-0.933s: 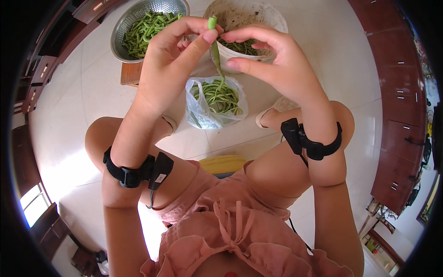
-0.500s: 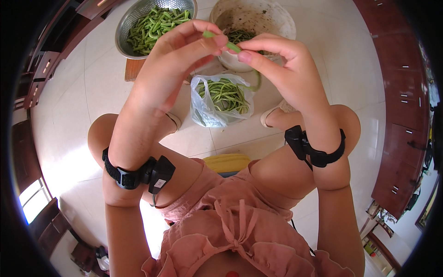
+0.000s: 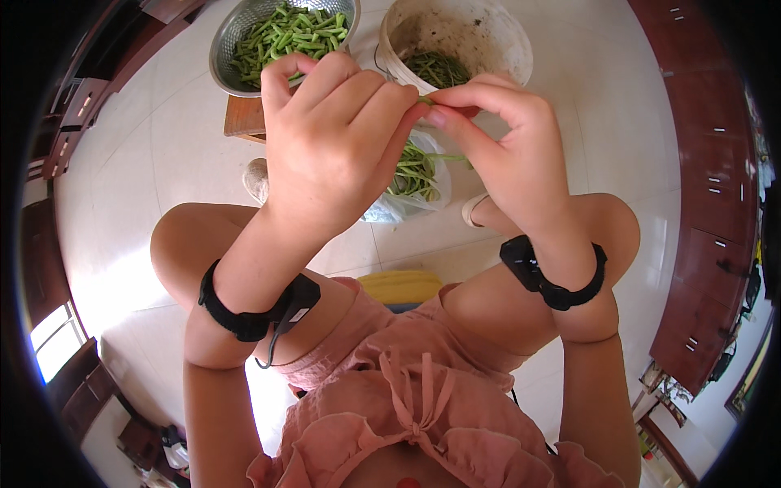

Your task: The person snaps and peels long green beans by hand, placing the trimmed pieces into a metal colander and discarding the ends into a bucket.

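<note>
My left hand [image 3: 329,138] is turned back upward, fingers curled on a green bean [image 3: 425,100], most of which it hides. My right hand [image 3: 500,150] pinches the same bean between thumb and forefinger, close beside the left fingertips. Behind the hands, a perforated metal bowl [image 3: 221,61] holds cut bean pieces [image 3: 289,37], and a dirty white bucket [image 3: 496,41] has thin green scraps [image 3: 435,65] at its bottom. Below them a clear plastic bag [image 3: 382,210] of long beans [image 3: 411,167] is partly hidden by my left hand.
The bowl rests on a low wooden stool [image 3: 242,118] on the tiled floor [image 3: 602,138]. My bent legs are at either side, with a yellow cushion [image 3: 399,283] between them. Dark red cabinets [image 3: 700,268] line the right; dark wooden furniture [image 3: 81,98] stands along the left.
My left hand has rolled over to show its back and lowered, now covering part of the bag. The bean, upright then tilted, is mostly hidden. My right hand has moved down and closed on it.
</note>
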Demonstrator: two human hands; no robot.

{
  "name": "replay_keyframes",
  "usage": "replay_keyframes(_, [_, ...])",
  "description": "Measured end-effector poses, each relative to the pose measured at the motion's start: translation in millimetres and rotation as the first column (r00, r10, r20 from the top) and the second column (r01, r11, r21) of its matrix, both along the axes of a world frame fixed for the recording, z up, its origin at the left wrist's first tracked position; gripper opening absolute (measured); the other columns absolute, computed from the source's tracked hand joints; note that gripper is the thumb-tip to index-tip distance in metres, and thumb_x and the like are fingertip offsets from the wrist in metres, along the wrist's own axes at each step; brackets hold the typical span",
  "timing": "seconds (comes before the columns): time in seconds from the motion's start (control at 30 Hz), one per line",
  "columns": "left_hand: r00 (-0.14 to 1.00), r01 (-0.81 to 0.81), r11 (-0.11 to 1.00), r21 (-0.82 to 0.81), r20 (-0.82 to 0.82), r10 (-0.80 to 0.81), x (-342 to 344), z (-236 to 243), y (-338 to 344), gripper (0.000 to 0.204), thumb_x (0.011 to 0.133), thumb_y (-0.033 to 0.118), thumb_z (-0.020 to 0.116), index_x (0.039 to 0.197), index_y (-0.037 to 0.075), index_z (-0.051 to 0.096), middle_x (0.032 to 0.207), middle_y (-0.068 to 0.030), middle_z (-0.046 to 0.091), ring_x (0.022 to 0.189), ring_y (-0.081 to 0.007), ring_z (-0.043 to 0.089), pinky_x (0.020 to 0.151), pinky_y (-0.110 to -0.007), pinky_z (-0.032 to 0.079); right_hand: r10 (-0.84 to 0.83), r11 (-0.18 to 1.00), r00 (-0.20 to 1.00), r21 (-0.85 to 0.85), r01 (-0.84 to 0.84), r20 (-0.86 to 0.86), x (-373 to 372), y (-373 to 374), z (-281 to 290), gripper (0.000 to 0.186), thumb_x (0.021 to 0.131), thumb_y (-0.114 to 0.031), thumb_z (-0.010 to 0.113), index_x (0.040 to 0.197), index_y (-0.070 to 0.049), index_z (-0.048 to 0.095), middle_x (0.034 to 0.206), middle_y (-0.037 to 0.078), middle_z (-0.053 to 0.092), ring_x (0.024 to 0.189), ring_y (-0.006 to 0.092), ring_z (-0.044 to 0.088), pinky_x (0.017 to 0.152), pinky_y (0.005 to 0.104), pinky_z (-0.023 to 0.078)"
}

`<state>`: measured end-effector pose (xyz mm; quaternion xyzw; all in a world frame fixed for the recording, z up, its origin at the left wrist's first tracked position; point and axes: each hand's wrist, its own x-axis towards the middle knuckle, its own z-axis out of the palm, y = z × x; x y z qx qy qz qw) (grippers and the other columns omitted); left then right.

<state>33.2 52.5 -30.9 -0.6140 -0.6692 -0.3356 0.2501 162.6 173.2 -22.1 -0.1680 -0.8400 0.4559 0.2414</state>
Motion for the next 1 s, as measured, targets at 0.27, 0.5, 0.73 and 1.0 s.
replay_keyframes(0.27, [0.983,0.031,0.993,0.114,-0.182,-0.01,-13,6,-11,0.027,0.061,0.012,0.074,0.088,0.011,0.069,0.081,0.0054,0.064,0.073,-0.0128,0.048,0.071,-0.029,0.029,0.007,0.364,0.991,-0.923,-0.126,-0.133,0,-19,-10,0.02,0.087,-0.014,0.066,0.099,0.003,0.067,0.089,0.004,0.067,0.081,0.0106,0.06,0.077,0.0241,0.045])
replay_keyframes(0.5, [0.99,0.046,0.967,0.252,-0.137,-0.012,-9,-9,-9,0.024,0.06,0.017,0.071,0.083,0.012,0.068,0.077,0.0077,0.059,0.075,-0.0135,0.046,0.073,-0.031,0.028,-0.007,0.239,0.986,-0.958,-0.159,-0.165,6,-21,-6,0.02,0.087,-0.014,0.065,0.099,0.002,0.067,0.09,0.005,0.067,0.082,0.0094,0.059,0.076,0.0238,0.045])
replay_keyframes(0.73, [0.988,-0.022,0.974,0.225,0.155,-0.013,13,-23,-4,0.023,0.068,0.008,0.075,0.09,0.011,0.068,0.075,0.0054,0.061,0.072,-0.0151,0.047,0.069,-0.031,0.029,-0.119,0.502,0.979,-0.86,-0.087,-0.168,1,-23,-6,0.017,0.086,-0.011,0.067,0.098,0.002,0.067,0.087,0.002,0.065,0.082,0.0062,0.057,0.075,0.0208,0.044])
replay_keyframes(1.0, [0.985,-0.039,0.983,0.18,0.171,0.008,11,-24,0,0.03,0.069,0.006,0.073,0.098,0.012,0.071,0.076,0.0061,0.063,0.074,-0.0144,0.049,0.069,-0.03,0.029,-0.196,0.646,0.955,-0.762,-0.045,-0.222,-7,-20,0,0.018,0.086,-0.011,0.067,0.098,0.003,0.068,0.089,0.005,0.068,0.081,0.007,0.059,0.073,0.0204,0.045])
